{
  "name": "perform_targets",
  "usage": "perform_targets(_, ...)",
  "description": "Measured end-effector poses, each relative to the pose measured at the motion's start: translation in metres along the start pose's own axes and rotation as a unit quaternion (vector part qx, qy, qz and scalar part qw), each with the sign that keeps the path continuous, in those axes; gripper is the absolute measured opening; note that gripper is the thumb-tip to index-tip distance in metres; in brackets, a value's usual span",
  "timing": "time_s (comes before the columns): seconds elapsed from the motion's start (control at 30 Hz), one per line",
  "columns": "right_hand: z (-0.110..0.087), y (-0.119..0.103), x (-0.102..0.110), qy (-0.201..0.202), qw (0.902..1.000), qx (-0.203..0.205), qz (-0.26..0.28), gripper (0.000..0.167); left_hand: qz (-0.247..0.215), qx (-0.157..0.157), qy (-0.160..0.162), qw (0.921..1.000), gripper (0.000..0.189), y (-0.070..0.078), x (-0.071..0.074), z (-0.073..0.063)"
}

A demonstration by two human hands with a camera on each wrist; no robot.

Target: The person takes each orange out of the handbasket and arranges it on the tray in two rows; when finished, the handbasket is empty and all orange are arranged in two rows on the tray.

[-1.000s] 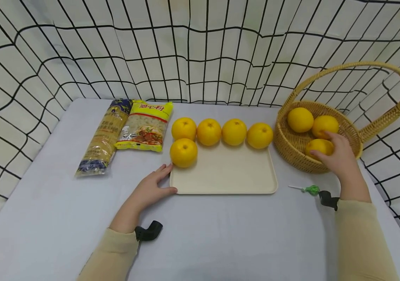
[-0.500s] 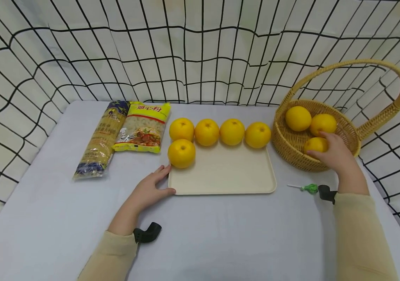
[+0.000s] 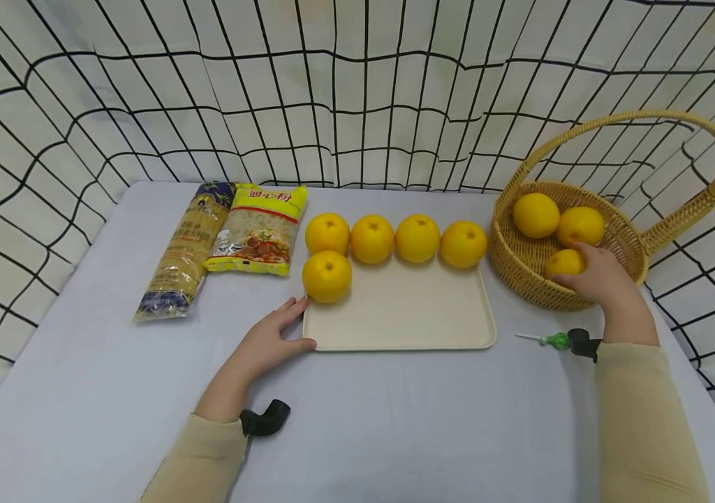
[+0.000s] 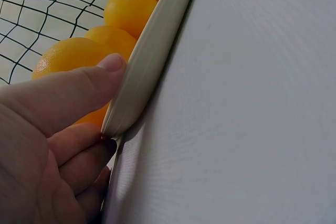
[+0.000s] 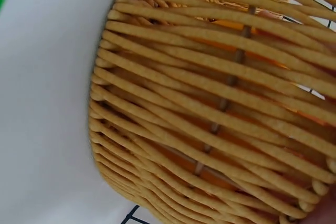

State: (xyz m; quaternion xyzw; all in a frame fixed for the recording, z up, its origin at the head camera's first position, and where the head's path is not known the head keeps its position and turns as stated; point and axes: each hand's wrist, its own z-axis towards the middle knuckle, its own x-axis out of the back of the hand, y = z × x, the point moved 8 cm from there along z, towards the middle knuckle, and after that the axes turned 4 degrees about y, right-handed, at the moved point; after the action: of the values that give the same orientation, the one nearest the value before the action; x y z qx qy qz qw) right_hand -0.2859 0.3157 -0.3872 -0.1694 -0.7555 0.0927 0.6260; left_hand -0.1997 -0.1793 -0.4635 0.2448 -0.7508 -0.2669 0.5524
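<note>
Right fingers [image 3: 591, 259] clamp an orange [image 3: 563, 263] at three o'clock; loose grip could drop it; left fingers [image 3: 290, 311] spread against tray [image 3: 420, 314]

The yellow bag [image 3: 258, 234] bears red Chinese characters [image 3: 269, 195], the last reading "粉".

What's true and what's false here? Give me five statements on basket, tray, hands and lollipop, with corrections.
1. The basket holds three oranges. True.
2. The left hand touches the tray. True.
3. The right hand rests on the tray. False: it holds an orange in the basket.
4. Five oranges are outside the basket. True.
5. The green lollipop lies inside the basket. False: it lies on the table.
</note>
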Motion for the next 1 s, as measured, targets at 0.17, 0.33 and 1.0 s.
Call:
perform_targets(0.17,-0.001,-0.002,0.004,0.028,0.9995,0.014,0.003,0.093,0.0,0.002,-0.001,1.0,0.083,0.0,0.0,-0.001)
perform_targets(0.33,-0.006,0.0,0.007,0.067,0.9973,0.01,0.031,0.091,-0.001,0.003,-0.003,1.0,0.083,-0.001,0.0,0.0)
perform_targets(1.0,-0.031,-0.016,0.031,0.246,0.9628,0.021,0.11,0.082,0.003,0.004,-0.002,1.0,0.082,0.0,0.0,-0.001)
